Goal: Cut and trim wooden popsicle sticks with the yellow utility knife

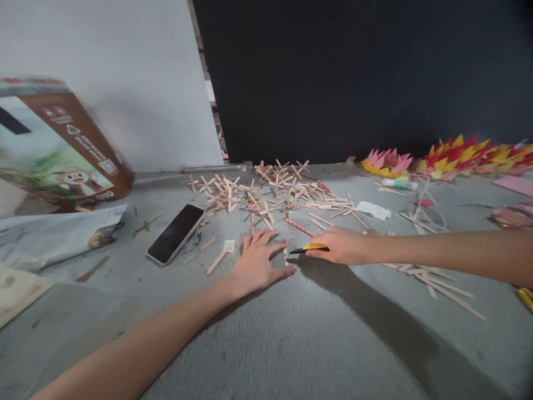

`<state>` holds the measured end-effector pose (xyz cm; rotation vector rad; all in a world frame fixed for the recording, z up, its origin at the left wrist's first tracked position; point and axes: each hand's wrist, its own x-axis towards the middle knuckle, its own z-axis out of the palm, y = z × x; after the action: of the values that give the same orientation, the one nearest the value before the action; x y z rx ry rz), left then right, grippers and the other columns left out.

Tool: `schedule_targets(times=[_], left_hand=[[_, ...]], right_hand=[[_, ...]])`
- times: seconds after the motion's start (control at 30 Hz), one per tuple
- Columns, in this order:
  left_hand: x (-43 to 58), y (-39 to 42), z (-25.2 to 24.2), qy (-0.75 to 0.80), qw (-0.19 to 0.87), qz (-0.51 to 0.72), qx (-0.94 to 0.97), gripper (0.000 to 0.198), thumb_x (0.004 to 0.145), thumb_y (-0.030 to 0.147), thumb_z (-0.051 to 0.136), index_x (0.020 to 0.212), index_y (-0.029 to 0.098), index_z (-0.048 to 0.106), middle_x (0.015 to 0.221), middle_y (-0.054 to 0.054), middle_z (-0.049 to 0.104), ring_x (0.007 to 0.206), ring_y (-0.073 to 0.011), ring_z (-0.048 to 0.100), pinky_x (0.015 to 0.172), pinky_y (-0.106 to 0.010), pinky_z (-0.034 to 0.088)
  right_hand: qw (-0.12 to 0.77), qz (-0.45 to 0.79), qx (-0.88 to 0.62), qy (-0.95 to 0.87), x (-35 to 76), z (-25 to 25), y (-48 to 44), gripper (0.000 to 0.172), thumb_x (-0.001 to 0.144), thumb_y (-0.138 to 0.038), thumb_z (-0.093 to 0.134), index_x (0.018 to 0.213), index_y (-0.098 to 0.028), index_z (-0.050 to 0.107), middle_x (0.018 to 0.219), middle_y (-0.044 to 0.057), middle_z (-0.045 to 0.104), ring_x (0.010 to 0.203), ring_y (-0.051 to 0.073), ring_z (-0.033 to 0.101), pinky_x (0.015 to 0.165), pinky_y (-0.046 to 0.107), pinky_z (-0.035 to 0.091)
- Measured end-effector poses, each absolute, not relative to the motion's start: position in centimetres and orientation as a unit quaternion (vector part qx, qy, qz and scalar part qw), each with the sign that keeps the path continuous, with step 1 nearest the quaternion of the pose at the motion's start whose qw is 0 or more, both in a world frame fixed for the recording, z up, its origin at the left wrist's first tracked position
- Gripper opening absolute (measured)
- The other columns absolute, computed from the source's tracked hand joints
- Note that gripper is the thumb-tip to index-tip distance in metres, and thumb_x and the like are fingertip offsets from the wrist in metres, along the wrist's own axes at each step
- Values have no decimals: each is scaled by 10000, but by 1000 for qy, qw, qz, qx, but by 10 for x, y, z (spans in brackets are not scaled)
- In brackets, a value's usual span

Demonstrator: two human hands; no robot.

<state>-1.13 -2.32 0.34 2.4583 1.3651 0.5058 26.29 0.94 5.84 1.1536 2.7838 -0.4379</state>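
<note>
My left hand [262,258] lies on the grey tabletop with its fingers spread. Its thumb and index fingertips are at a short wooden craft stick [285,256]; whether they press on it I cannot tell. From the right, my right hand [339,245] grips a yellow and black utility knife [310,248]. The knife's dark tip points left, close to that stick. Just beyond the knife lies a red patterned pencil [298,226]. A heap of craft sticks [266,191], many joined in crosses, spreads behind both hands.
A phone [175,233] lies left of my hands, near a printed carton [70,144] and a plastic bag [62,236]. Loose sticks [437,283] lie beneath my right forearm. Paper flowers [453,158], a glue stick [398,183] and a white cable [428,203] are at the right.
</note>
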Motion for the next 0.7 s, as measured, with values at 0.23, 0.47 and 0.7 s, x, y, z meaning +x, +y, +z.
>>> schedule_targets(times=[0.23,0.47,0.7], left_hand=[[-11,-22,4,472,148,178,851,724,835,779,676,1394,318,688,1584,-77,527,1474,-374,414,1196,-598,306],[-12,-21,1,469,149,182,851,720,830,788,673,1382,327,695,1577,-71,531,1465,-373,416,1191,-584,311],[-12,-21,1,469,146,179,852,745,829,822,639,1381,324,696,1574,-75,535,1467,-372,419,1194,-587,312]], right_hand=[[60,-125,375,917,258,49,10,488,1099,-515,410,843,-197,677,700,31,674,636,170,576,597,283,224],[63,-135,387,910,258,43,12,506,1102,-533,389,885,-190,691,699,33,645,633,164,545,602,280,228],[56,-148,385,909,258,43,12,497,1096,-534,400,888,-190,693,708,32,632,648,173,557,601,281,234]])
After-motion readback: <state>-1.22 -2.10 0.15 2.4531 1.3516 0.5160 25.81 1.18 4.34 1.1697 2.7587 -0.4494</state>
